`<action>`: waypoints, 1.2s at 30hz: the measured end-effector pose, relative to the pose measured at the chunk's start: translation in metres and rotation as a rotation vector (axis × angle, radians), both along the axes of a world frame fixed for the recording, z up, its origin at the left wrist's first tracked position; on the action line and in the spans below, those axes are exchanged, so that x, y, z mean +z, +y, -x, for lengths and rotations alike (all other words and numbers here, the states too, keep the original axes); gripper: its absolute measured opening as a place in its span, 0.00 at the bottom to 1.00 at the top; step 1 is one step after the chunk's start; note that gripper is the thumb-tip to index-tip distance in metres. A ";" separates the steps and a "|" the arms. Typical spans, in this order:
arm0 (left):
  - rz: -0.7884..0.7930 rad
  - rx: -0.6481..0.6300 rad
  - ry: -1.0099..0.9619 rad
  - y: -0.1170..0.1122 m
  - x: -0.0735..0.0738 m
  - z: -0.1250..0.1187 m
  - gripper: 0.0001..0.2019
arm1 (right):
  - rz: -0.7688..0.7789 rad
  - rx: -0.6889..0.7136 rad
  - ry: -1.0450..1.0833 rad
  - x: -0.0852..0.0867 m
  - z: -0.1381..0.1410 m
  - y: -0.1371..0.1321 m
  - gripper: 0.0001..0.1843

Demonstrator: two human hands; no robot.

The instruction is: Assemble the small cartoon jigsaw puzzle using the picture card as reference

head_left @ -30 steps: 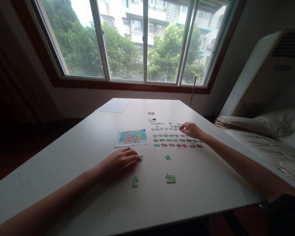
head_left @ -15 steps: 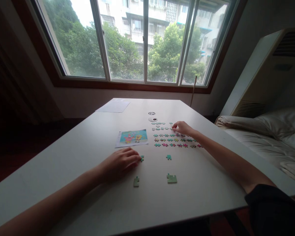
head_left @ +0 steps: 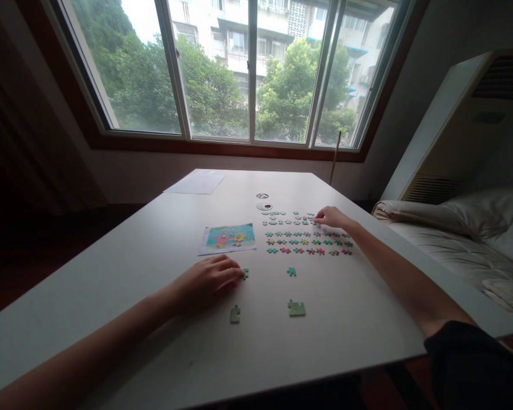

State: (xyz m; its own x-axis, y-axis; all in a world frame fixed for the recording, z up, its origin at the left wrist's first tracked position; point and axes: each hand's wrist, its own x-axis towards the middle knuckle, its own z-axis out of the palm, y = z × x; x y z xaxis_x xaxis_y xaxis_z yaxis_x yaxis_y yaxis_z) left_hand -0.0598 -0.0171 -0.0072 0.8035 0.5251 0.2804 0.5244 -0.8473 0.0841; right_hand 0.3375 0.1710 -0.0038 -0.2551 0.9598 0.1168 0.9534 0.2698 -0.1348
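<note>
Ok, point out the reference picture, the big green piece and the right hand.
reference picture point(head_left: 228, 237), head view, middle of the print.
big green piece point(head_left: 296, 308), head view, its centre.
right hand point(head_left: 334, 218), head view, back of the hand.

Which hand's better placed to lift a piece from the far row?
Right, probably. The right hand sits at the far row of the sorted pieces, fingers on or just over it. The left hand rests nearer the body beside a lone green piece, apart from the rows.
</note>
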 end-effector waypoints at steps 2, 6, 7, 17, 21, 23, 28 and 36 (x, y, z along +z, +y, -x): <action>-0.001 -0.003 -0.002 0.000 0.000 0.000 0.12 | 0.018 -0.002 0.014 -0.003 0.002 0.000 0.12; -0.012 -0.011 -0.016 0.000 0.001 0.000 0.12 | 0.058 -0.003 0.059 -0.004 0.005 0.001 0.12; -0.014 -0.009 -0.018 -0.001 0.001 -0.001 0.12 | 0.073 -0.004 0.070 -0.003 0.004 0.001 0.11; -0.006 0.011 0.025 -0.002 0.003 -0.001 0.12 | 0.134 0.035 0.213 0.007 0.009 -0.007 0.10; -0.011 0.005 0.010 -0.002 0.002 -0.001 0.12 | 0.148 0.195 0.313 0.020 0.036 -0.024 0.12; -0.018 0.005 0.001 -0.001 0.002 0.000 0.12 | 0.174 0.302 0.359 0.026 0.060 -0.040 0.13; -0.015 0.000 -0.005 -0.001 0.000 0.000 0.12 | 0.270 0.696 0.416 0.029 0.124 -0.098 0.11; -0.017 0.000 0.001 -0.002 0.001 -0.001 0.12 | 0.226 0.823 0.369 0.007 0.156 -0.133 0.09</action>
